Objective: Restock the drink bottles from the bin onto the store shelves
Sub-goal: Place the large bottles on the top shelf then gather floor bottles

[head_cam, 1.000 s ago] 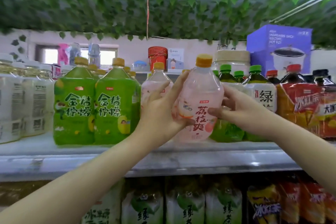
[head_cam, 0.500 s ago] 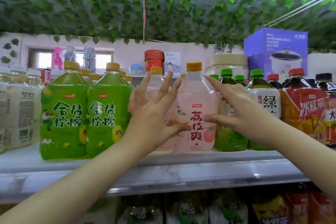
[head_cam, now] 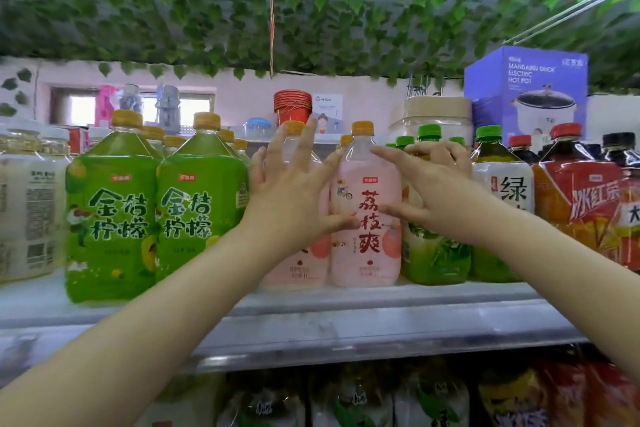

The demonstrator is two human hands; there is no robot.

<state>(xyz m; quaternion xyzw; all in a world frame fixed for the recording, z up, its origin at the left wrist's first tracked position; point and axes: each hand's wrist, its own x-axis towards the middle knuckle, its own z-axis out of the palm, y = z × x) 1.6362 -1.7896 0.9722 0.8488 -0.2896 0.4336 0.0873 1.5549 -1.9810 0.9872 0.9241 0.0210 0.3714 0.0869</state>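
Several white-labelled bottles [head_cam: 27, 208] stand farthest out from the left hand [head_cam: 291, 198], and two green kumquat-lemon bottles [head_cam: 110, 211] come next, the nearer one just beside its knuckles. That hand is loose, its fingers straight and spread flat over one pink lychee bottle [head_cam: 304, 263], with the thumb tip touching the label of a second lychee bottle [head_cam: 367, 253]. This second one is the bottle being stocked. It stands upright on its own base on the shelf [head_cam: 311, 326], between the two hands and touching its pink twin. The right hand [head_cam: 440, 194] is loose too, with its index finger laid along the bottle's shoulder and its thumb on the label, neither wrapped round it. Its other fingers bend over a green tea bottle [head_cam: 433, 260] behind, though I cannot tell if they touch it. Neither hand grasps anything, so this bottle looks as good as placed, with at most a nudge left to square it in line. Beyond the right hand, more green tea and then red iced-tea bottles [head_cam: 581, 204] close the row. The front row shows no gap, so further stock would likely go elsewhere. Nothing of the bin is in view, so how many bottles remain cannot be told.
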